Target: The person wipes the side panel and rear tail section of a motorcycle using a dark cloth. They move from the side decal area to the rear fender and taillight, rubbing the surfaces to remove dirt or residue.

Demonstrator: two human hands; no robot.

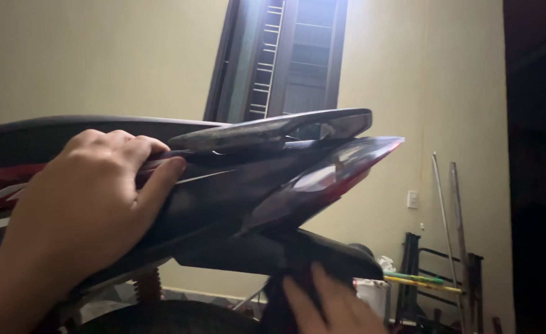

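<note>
The rear of a dark motorcycle [223, 198] fills the left and middle of the head view, with a black seat, a grab rail [273, 130] and a red tail light [341, 170]. My left hand [81, 210] grips the tail bodywork just below the seat, fingers curled over its upper edge. My right hand [328, 306] is low, under the tail. Its fingers press against the black rear mudguard [322, 250], and part of the hand is cut off by the frame edge.
A cream wall stands behind, with a dark barred window [285, 59]. At the lower right lean metal rods [449, 210], a black rack [434, 278] and a white bucket [369, 287]. The rear tyre [167, 316] and a shock spring [148, 286] sit below the tail.
</note>
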